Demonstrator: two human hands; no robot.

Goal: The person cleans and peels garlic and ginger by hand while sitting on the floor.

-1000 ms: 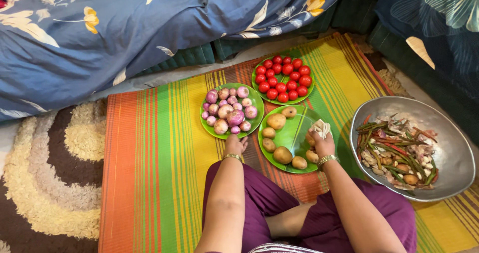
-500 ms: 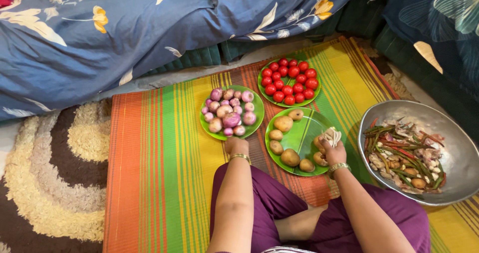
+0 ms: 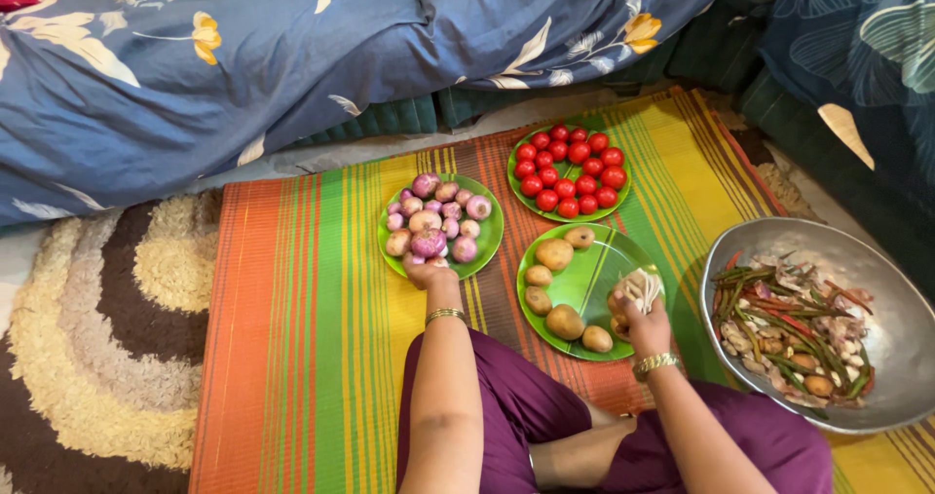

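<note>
On a striped floor mat (image 3: 321, 289), the left hand (image 3: 427, 273) grips the onion plate (image 3: 487, 229) at its near rim; the right hand (image 3: 641, 311) holds a cloth (image 3: 641, 285) over the potato plate (image 3: 594, 270). Tilting may spill onions (image 3: 429, 219).

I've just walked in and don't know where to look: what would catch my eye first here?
Probably the three green plates on the striped mat: red tomatoes at the back, purple onions at the left, potatoes in front. The left hand is at the near edge of the onion plate, and the right hand holds a pale cloth over the potato plate. At the right sits a big metal bowl of vegetable scraps.
</note>
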